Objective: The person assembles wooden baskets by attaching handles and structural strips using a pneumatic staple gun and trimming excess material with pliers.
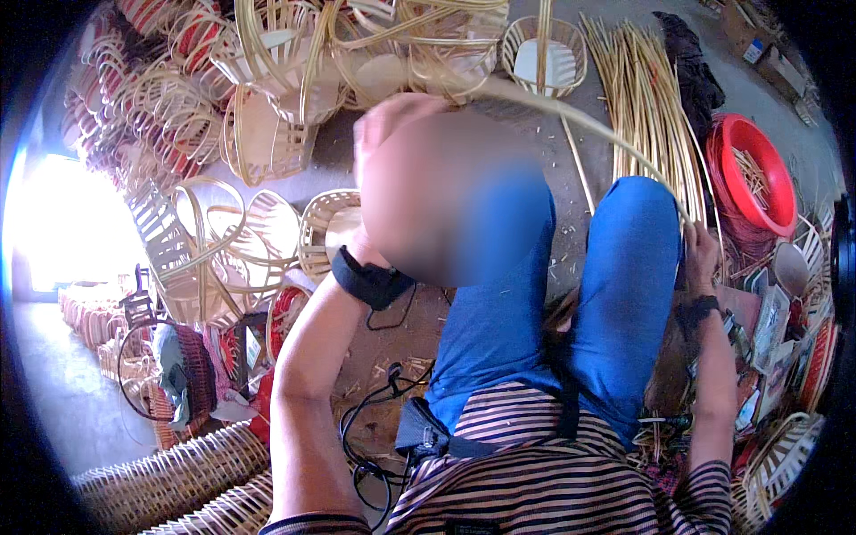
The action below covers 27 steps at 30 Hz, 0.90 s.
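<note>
Bending in a long arc, the cane strip [571,111] runs from the raised left hand [392,120] across both knees down to the right hand [700,254]. Right hand fingers are closed around the strip's lower end, just beside the right knee. Left hand is up near the camera and mostly lost in a blurred patch, so whether it is clamped on the strip or loose: cannot tell. Black wrist strap [370,281] on the left forearm, a dark band on the right wrist.

Person is seated: blue trousers [624,294], striped shirt [553,481].

Beyond the right knee lies a bundle of straight cane rods [646,98], next to it a red basin [758,174] holding short cane pieces. Unfinished baskets [267,134] are piled across the top left; a small round one [542,53] sits at top centre. Tightly woven wicker baskets [178,473] at lower left.
</note>
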### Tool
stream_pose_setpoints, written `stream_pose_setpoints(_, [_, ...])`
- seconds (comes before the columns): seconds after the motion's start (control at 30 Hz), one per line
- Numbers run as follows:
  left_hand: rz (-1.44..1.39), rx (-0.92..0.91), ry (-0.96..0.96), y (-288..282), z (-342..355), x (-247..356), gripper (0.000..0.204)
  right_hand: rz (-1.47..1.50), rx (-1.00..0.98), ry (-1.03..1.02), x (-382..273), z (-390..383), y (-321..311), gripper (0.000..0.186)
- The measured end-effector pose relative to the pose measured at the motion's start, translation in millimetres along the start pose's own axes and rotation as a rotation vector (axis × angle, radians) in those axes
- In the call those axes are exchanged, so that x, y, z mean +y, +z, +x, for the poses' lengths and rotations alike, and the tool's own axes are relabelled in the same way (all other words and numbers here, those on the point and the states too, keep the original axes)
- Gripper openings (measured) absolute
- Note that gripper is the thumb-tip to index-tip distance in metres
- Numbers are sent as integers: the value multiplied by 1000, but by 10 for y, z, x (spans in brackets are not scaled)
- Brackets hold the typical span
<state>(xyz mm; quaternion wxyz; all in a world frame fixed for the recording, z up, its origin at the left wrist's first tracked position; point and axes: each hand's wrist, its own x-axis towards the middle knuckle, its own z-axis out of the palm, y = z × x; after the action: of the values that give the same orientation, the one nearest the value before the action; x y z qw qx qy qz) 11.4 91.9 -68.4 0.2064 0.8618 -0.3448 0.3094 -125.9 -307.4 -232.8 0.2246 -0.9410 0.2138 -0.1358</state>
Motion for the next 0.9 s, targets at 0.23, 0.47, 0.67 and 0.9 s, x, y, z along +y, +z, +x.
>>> stream_pose_setpoints(0.23, [-209, -401, -840, 1028, -2344, -1350, 42, 260, 107, 101, 481, -231, -271, 37])
stream_pose_setpoints(0.47, [-522, -709, -1114, 1150, -2755, -984, 42, 419, 150, 313, 761, -542, -472, 46])
stream_pose_setpoints(0.67, [128, -505, -871, 20, -2092, -1137, 32, 533, 178, 287, 595, -496, -568, 36])
stream_pose_setpoints(0.9, [200, -7, -783, -1052, -826, -1149, 29, 884, 94, 368, 219, -463, -671, 28])
